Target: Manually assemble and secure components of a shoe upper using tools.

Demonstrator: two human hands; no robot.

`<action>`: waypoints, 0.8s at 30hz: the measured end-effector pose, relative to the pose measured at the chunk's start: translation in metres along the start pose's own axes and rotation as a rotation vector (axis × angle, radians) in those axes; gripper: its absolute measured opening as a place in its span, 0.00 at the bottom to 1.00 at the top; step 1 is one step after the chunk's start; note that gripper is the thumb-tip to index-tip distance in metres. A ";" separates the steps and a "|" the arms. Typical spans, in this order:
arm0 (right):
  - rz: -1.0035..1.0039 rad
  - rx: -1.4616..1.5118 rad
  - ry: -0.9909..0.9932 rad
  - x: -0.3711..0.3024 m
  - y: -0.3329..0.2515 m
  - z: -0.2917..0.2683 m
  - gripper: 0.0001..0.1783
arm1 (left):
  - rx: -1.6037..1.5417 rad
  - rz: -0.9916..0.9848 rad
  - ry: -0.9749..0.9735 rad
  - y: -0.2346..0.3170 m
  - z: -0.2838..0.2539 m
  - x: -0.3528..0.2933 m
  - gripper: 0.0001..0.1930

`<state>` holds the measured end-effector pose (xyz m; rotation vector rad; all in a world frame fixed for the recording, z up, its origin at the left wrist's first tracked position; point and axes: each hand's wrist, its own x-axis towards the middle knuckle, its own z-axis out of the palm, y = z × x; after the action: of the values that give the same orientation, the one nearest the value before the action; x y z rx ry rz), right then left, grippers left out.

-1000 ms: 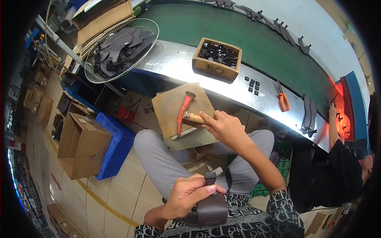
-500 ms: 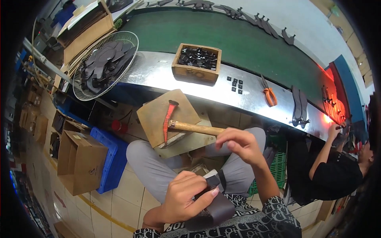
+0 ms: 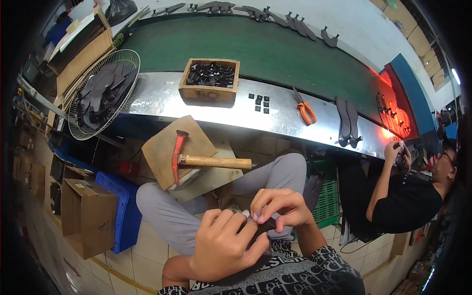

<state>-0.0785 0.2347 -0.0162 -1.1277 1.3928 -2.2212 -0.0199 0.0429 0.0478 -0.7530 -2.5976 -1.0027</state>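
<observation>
In front of my lap, my left hand [image 3: 226,243] wraps round a dark brown, curved sole piece [image 3: 263,258], mostly hidden behind the fingers. My right hand [image 3: 280,211] pinches the upper black end of that same piece, its thumb and fingertips meeting the left fingers. Whether a smaller part sits between the fingertips cannot be made out. Beyond my hands a hammer [image 3: 214,162] with a red head and wooden handle lies on a tan board [image 3: 199,135] above my knees. Several small black square pieces [image 3: 258,103] rest on the metal ledge.
A wooden box [image 3: 209,93] of small black parts stands on the metal ledge [image 3: 160,93]. Orange-handled pincers [image 3: 307,114] and two dark sole pieces [image 3: 348,123] lie farther right. At left is a wire basket [image 3: 133,73] of soles. A co-worker [image 3: 408,196] works at right beside the green belt [image 3: 275,59].
My right hand has come down from the hammer handle's end to the sole piece and closed on it. The hammer stays on the board. The whole view has shifted slightly.
</observation>
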 end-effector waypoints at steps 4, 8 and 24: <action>-0.046 0.048 0.035 -0.005 0.004 0.002 0.21 | 0.042 -0.022 0.039 0.004 -0.003 0.003 0.13; -0.030 0.084 0.090 -0.004 0.004 0.008 0.22 | 0.101 -0.036 0.079 0.005 -0.009 0.001 0.15; 0.171 -1.651 0.837 -0.098 -0.021 -0.197 0.16 | -1.046 -0.332 -0.145 -0.039 0.006 -0.010 0.17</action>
<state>-0.1573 0.4282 -0.0883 -0.0889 3.6413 -0.9825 -0.0334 0.0193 0.0181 -0.5740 -2.1986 -2.5466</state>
